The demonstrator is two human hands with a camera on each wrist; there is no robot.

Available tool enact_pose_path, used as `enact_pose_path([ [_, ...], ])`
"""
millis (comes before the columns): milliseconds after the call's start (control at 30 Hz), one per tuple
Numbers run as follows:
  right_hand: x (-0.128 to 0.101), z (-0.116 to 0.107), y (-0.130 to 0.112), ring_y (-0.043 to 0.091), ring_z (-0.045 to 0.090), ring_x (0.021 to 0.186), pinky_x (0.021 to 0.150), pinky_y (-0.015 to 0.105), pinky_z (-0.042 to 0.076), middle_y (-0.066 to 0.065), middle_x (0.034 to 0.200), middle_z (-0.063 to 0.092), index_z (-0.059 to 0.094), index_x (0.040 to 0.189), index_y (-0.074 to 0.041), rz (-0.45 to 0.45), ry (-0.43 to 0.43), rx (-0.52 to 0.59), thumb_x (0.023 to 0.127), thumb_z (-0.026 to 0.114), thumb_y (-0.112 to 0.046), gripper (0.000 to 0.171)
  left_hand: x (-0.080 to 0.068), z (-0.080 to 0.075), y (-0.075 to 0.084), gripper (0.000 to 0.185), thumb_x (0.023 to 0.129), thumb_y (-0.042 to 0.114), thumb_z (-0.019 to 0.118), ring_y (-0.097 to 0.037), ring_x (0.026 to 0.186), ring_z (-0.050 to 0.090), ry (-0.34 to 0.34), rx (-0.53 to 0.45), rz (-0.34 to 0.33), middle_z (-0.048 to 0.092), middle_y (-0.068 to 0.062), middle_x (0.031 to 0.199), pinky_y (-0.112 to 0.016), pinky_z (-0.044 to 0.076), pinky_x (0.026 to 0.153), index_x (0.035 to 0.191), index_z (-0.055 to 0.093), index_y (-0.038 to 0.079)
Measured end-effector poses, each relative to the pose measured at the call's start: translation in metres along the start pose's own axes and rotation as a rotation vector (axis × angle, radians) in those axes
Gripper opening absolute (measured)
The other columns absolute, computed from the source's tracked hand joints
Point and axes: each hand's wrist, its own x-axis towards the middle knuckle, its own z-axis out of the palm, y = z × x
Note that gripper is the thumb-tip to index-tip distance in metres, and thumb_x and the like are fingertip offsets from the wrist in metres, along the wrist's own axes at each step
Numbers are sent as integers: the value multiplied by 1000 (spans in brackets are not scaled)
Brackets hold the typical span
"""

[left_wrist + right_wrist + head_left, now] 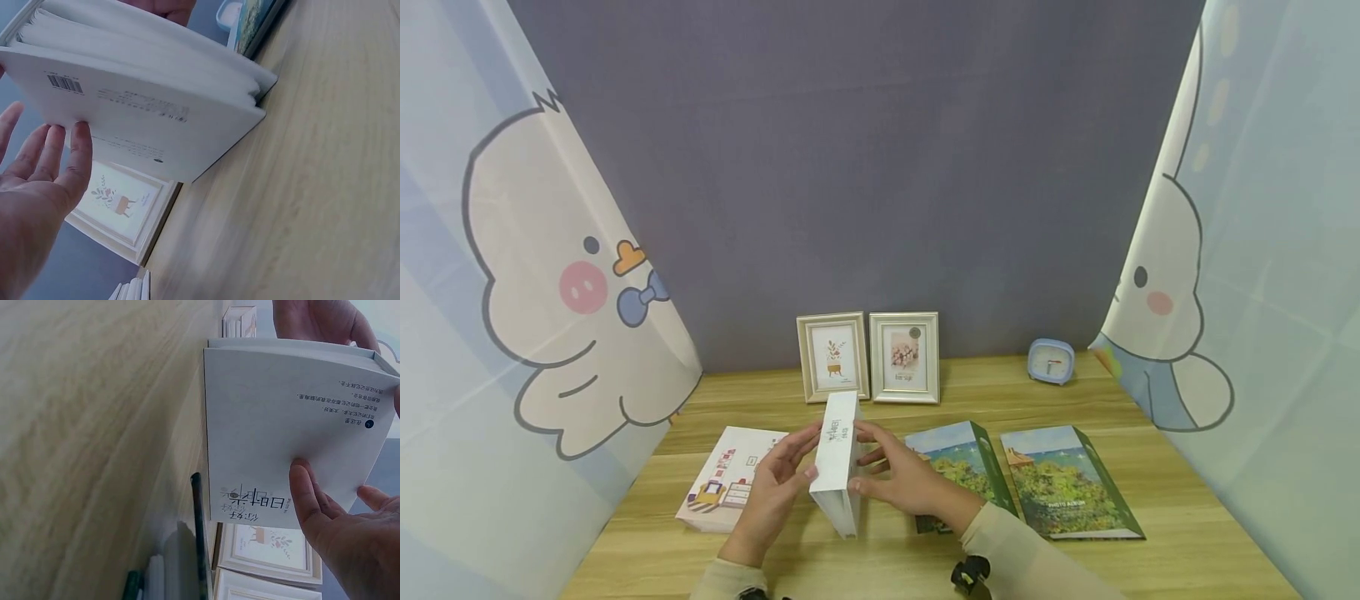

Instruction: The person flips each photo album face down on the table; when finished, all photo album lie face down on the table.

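Standing on its lower edge on the wooden table [647, 542], spine upward, a white album [837, 462] is clamped between both hands. Left hand [772, 492] presses its thumb and fingers against the back cover, the side with the barcode; right hand [904, 479] grips the front cover, thumb across the printed title. Album sits at table centre, close to the near edge.

Just left of it lies another white album [718, 483] with small coloured drawings, flat. To the right, two green landscape albums [1067, 479] lie side by side.

Farther back, two pale picture frames [868, 358] stand upright against the grey backdrop [880, 167]. Small blue clock [1051, 360] stands well to the right of them.
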Motion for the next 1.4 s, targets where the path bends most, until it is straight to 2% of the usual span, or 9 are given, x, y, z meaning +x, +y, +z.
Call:
enact_pose_path([
  [300, 0, 0, 0, 30, 61, 125, 97, 38, 56, 15, 156, 43, 26, 164, -32, 24, -8, 102, 100, 75, -34, 81, 0, 2, -1, 53, 106, -7, 49, -28, 146, 44, -45, 8, -13, 28, -27, 166, -36, 45, 115, 156, 31, -12],
  [467, 0, -1, -1, 31, 62, 124, 96, 38, 57, 15, 155, 43, 26, 164, -31, 19, -7, 118, 100, 75, -34, 81, 0, 1, -3, 53, 106, -6, 49, -28, 146, 43, -56, 23, -29, 29, -26, 166, -35, 44, 116, 156, 32, -11],
  [700, 0, -4, 0, 29, 64, 121, 98, 40, 56, 16, 153, 44, 29, 163, -29, 21, 2, 128, 99, 76, -35, 79, -1, 1, -5, 52, 107, -1, 52, -22, 144, 46, -35, 79, -122, 37, -20, 164, -32, 45, 114, 157, 39, -4],
  [833, 0, -7, -1, 25, 67, 116, 95, 36, 58, 17, 151, 47, 30, 162, -25, 3, 7, 123, 99, 76, -33, 79, -1, 3, -6, 53, 107, 2, 53, -27, 143, 46, -42, 101, -141, 39, -20, 163, -36, 49, 111, 159, 39, 0],
  [967, 0, -11, -3, 24, 68, 112, 92, 33, 59, 16, 148, 49, 29, 163, -21, 1, 0, 125, 99, 76, -27, 80, -1, 4, -8, 54, 108, 1, 54, -31, 146, 44, -69, 125, -143, 38, -22, 163, -35, 47, 112, 160, 38, 2],
  [1167, -3, -17, -6, 26, 67, 109, 86, 32, 60, 17, 149, 45, 30, 163, -19, 37, -8, 163, 99, 76, -20, 78, -1, 7, -10, 61, 105, 3, 60, -45, 151, 30, -112, 121, -160, 28, -21, 168, -34, 45, 113, 161, 35, 3],
  [1200, -3, -18, -6, 27, 67, 109, 85, 33, 60, 17, 149, 45, 31, 163, -18, 43, -10, 168, 99, 76, -19, 78, -1, 8, -10, 62, 105, 3, 61, -47, 152, 27, -120, 115, -164, 27, -20, 169, -36, 44, 114, 161, 35, 3],
  [1300, -6, -20, -5, 26, 67, 109, 84, 33, 60, 19, 149, 43, 30, 163, -17, 48, -17, 176, 99, 75, -16, 77, -1, 8, -11, 65, 103, 2, 64, -51, 153, 22, -147, 118, -163, 25, -21, 170, -53, 35, 120, 161, 34, 0],
  [1400, -8, -22, -3, 25, 67, 110, 84, 32, 60, 20, 149, 44, 29, 164, -16, 46, -22, 166, 99, 74, -13, 78, -1, 9, -12, 66, 101, 1, 66, -50, 154, 19, -157, 136, -178, 24, -20, 170, -66, 24, 120, 160, 36, 0],
])
